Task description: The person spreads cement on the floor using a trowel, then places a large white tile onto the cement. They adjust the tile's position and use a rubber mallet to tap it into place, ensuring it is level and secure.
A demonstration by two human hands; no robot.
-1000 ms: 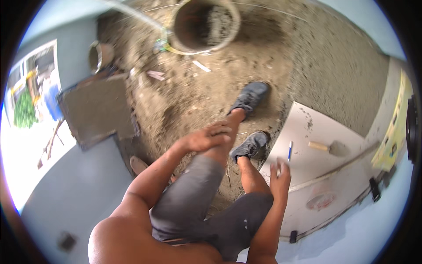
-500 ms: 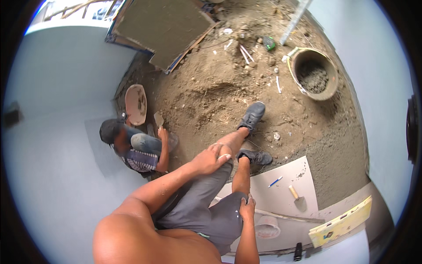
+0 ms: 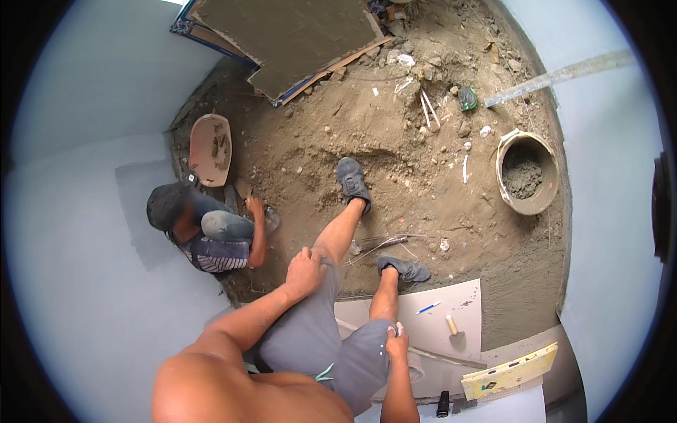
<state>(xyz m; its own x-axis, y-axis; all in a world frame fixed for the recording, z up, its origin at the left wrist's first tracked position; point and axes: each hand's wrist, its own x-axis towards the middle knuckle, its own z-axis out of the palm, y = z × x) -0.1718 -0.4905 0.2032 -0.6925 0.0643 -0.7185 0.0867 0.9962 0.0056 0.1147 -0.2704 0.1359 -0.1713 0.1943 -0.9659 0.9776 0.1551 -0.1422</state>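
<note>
My left hand (image 3: 305,271) is closed at my left knee, its fingers gathered on the hem of my grey shorts (image 3: 300,321). Over the right knee, my right hand (image 3: 398,342) grips the shorts' cloth between thumb and fingers. My left leg stretches forward, its dark shoe (image 3: 352,180) on the soil; the other shoe (image 3: 403,268) is beside a pale board (image 3: 423,328). On that board lie a blue pen (image 3: 428,307) and a small trowel (image 3: 456,333) with a wooden handle. A white tub (image 3: 415,368) is partly hidden behind my right forearm.
A co-worker (image 3: 211,229) crouches at left by a pink basin (image 3: 210,151), holding a flat tool. A bucket of mortar (image 3: 527,173) stands at right, near a leaning metal straightedge (image 3: 564,75). A yellow level (image 3: 509,371) and black bottle (image 3: 443,404) are lower right. Soil is uneven.
My left foot has come down further left and forward on the soil. My left hand, spread over the knee before, is now closed at the shorts' hem. The view has turned slightly.
</note>
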